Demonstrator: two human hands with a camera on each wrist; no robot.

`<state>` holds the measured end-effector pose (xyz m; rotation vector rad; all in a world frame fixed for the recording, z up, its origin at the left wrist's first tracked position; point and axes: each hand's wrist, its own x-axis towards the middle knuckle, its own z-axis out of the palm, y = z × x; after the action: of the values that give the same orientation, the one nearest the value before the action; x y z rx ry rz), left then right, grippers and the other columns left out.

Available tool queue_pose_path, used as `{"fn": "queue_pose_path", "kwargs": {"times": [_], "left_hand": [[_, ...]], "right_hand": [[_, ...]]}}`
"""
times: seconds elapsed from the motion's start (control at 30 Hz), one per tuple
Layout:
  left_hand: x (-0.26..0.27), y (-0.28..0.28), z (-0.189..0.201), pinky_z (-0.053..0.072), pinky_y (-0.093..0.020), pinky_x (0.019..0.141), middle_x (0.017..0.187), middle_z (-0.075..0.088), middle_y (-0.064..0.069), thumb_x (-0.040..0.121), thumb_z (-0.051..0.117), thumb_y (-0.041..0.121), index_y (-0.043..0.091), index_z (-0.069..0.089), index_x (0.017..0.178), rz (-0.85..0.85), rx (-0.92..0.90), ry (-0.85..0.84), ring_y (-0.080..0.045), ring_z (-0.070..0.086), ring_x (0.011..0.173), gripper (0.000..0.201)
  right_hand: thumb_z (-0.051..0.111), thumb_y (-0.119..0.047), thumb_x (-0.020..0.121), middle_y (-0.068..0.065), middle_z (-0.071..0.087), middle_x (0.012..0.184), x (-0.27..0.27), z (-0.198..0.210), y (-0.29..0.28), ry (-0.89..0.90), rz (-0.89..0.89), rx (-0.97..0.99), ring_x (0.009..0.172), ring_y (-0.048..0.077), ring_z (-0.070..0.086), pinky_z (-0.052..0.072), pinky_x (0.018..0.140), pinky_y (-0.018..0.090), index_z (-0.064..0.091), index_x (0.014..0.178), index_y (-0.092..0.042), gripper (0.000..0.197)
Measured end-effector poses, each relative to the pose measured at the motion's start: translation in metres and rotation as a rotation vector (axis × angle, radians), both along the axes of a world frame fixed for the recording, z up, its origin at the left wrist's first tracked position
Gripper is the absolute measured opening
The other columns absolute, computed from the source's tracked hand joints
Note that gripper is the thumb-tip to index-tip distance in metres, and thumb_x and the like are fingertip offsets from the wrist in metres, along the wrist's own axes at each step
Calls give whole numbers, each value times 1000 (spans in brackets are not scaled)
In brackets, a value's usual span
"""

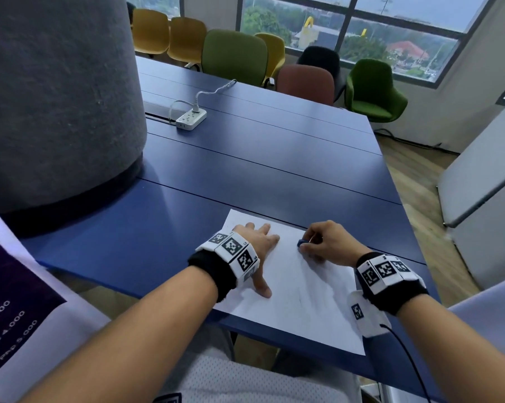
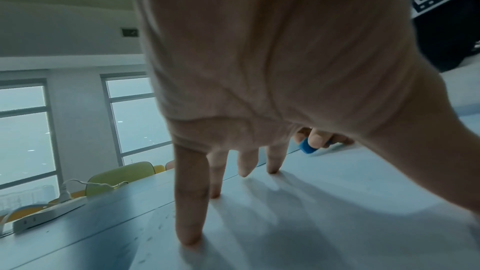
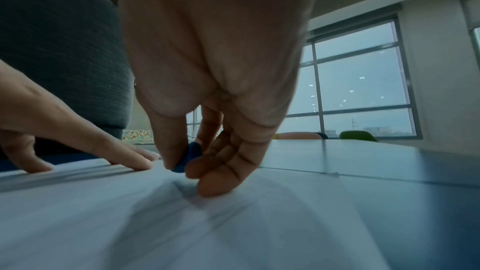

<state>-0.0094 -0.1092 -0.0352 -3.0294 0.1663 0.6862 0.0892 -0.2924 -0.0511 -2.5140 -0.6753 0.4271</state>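
A white sheet of paper (image 1: 297,295) lies on the blue table (image 1: 245,158) near its front edge. My left hand (image 1: 260,245) presses flat on the sheet's left part, fingers straight and spread (image 2: 191,202). My right hand (image 1: 324,242) pinches a small blue eraser (image 1: 301,243) between thumb and fingers and holds it against the paper's upper part. The eraser (image 3: 189,156) shows in the right wrist view under the thumb, and as a blue block (image 2: 306,147) past my left fingers. Faint grey pencil marks streak the sheet's middle.
A white power strip (image 1: 191,118) with a plugged cable sits farther back on the table. A large grey felt column (image 1: 56,97) stands on the left. Coloured chairs (image 1: 234,55) line the far side under the windows. A white panel (image 1: 483,175) stands to the right.
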Motion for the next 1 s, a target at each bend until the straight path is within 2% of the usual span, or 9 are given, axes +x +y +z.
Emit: {"fn": "queue_pose_path", "kwargs": {"times": [0.07,0.13,0.23,0.37,0.43,0.57,0.73,0.87,1.0], "left_hand": [[3,0,0,28,-48,113,165,6,-2,56,81,69,25,15,155,-6,29,24,-37,19,146,127],[7,-1,-1,24,-48,115,165,2,-1,55,79,72,28,8,156,-10,56,39,-40,14,147,132],[10,-2,-2,26,-49,116,165,-1,-1,54,79,72,35,2,156,-15,69,58,-42,14,147,133],[11,-4,-4,30,-52,113,165,-1,-3,53,80,73,40,0,155,-12,67,59,-44,16,145,133],[12,-2,-5,31,-53,112,165,-2,-2,53,80,73,41,0,155,-6,66,59,-44,16,145,133],[13,-4,-8,32,-55,112,165,-3,-2,53,81,72,42,-2,154,-5,73,58,-45,16,145,134],[15,-4,-11,33,-58,110,165,-4,-5,53,81,71,44,-5,153,-6,81,55,-47,15,144,135],[15,-4,-14,30,-60,112,165,-6,-4,53,82,70,45,-7,152,8,70,56,-48,9,146,135],[16,-3,-16,29,-62,111,165,-8,-5,53,82,70,45,-8,152,16,67,61,-49,6,146,136]], "right_hand": [[74,-17,80,5,67,67,4,0,1,-47,-8,-1,49,10,56,49,50,24,68,80,-9,10],[72,-16,79,2,65,69,5,-1,3,-80,13,-22,55,11,56,50,53,26,68,78,-11,7],[71,-17,80,-2,62,71,4,-3,5,-125,59,-43,64,13,55,45,57,20,66,78,-11,8],[74,-19,79,-3,62,67,-4,-3,2,-104,163,-51,56,5,51,41,54,14,66,74,-11,12],[74,-19,79,-5,61,66,1,-1,3,-110,156,-75,57,7,52,39,52,11,65,72,-12,14],[72,-18,80,-7,55,65,6,-2,6,-174,72,-69,58,9,49,37,53,17,55,65,-17,23],[74,-18,79,-9,57,66,-1,4,9,-108,202,-138,57,3,51,39,50,9,59,68,-19,19],[71,-18,81,-3,57,71,8,1,10,-183,97,-117,65,15,54,38,54,16,53,64,-20,25],[74,-16,78,-5,58,65,-10,2,14,-104,213,-97,55,6,49,41,53,17,58,64,-19,21]]}}
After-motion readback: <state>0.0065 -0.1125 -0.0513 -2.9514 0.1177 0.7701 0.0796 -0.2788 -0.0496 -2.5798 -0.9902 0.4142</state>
